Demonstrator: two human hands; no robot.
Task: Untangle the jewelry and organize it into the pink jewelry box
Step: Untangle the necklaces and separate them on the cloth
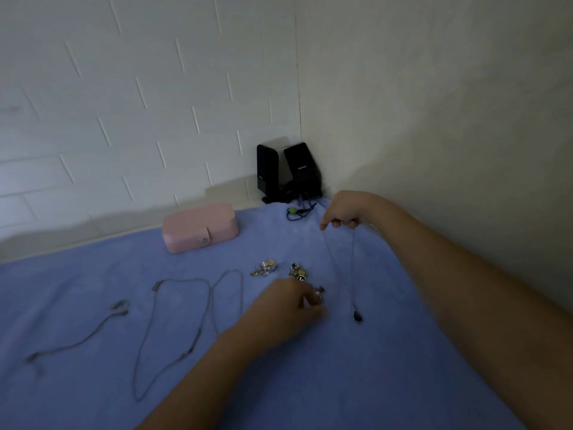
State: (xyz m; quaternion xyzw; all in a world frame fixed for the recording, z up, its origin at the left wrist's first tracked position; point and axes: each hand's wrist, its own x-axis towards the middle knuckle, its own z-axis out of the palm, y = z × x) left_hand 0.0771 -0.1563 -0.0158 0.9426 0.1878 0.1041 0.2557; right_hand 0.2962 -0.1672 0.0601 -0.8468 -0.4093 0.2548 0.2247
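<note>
R hand (342,214) is pinching a thin necklace (352,265) up off the blue cloth (310,383), w/ its dark pendant (357,316) hanging low. L hand (288,305) is curling its fingers beside the small jewelry pieces (297,272); can't tell if it's gripping any. Pink jewelry box (200,228) is sitting closed at the cloth's far edge, well apart from both hands. Two loose chains (173,321) are lying to the left.

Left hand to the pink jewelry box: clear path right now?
Likely yes: only blue cloth and a low jewelry pile lie between left hand and the closed pink jewelry box. Right hand, pinching a necklace, is well aside.
</note>
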